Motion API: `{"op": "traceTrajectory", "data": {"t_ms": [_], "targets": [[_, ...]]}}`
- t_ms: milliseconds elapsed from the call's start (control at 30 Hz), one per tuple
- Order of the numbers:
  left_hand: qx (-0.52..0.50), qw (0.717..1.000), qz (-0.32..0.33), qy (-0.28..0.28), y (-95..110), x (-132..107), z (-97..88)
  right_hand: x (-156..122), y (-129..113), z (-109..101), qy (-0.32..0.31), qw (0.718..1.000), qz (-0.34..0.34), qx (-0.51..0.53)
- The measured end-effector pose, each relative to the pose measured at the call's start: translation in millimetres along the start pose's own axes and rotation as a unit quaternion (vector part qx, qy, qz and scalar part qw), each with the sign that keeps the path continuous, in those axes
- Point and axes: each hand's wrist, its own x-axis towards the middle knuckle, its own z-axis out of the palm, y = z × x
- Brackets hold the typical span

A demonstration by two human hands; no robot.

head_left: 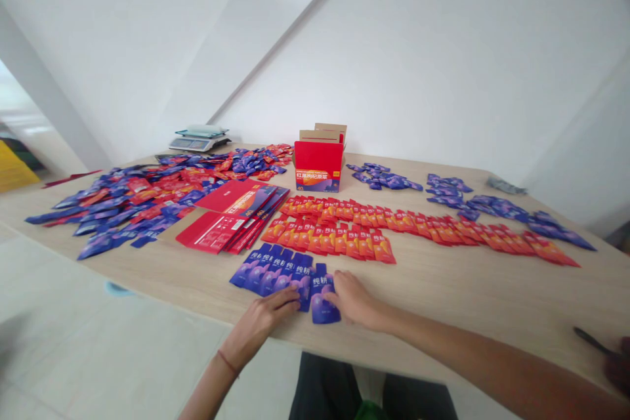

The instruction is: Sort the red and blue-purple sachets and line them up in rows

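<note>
Near the table's front edge lies a short overlapping row of purple-blue sachets [268,269] with white lettering. My left hand [273,312] rests its bunched fingers on the lower part of the rightmost sachet in that row; its thumb is partly hidden. Just to the right, my right hand [352,298] grips a single purple sachet [323,305] by its right side, thumb on the face and fingers at the edge. A small gap separates that sachet from the row. Behind them, red-orange sachets [335,239] lie overlapped in a short row, with a longer row behind.
Flattened red cartons [211,231] lie left of the rows. A standing open red box [317,167] is at the back. A mixed sachet heap [142,193] covers the left side, near a scale [197,143]. More purple sachets [497,207] lie right. A dark object [590,340] sits far right.
</note>
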Motion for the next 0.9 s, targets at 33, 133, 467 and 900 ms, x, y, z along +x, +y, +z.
{"op": "traceTrajectory", "data": {"t_ms": [33, 133, 467, 900], "targets": [[0.000, 1.000, -0.005, -0.004, 0, 0, 0.2, 0, 0, 3, 0.001, 1.000, -0.006, 0.017], [-0.002, 1.000, -0.015, -0.011, -1, 1, 1.6, 3, -3, 14, -0.005, 0.998, -0.019, 0.060], [-0.030, 0.998, -0.056, -0.025, 3, 6, 4.3, 14, -15, 13, -0.002, 0.998, -0.036, -0.060], [0.075, 0.993, 0.049, 0.073, 59, 24, 24.1, 2, -1, -60, 0.008, 0.999, -0.049, -0.017]]}}
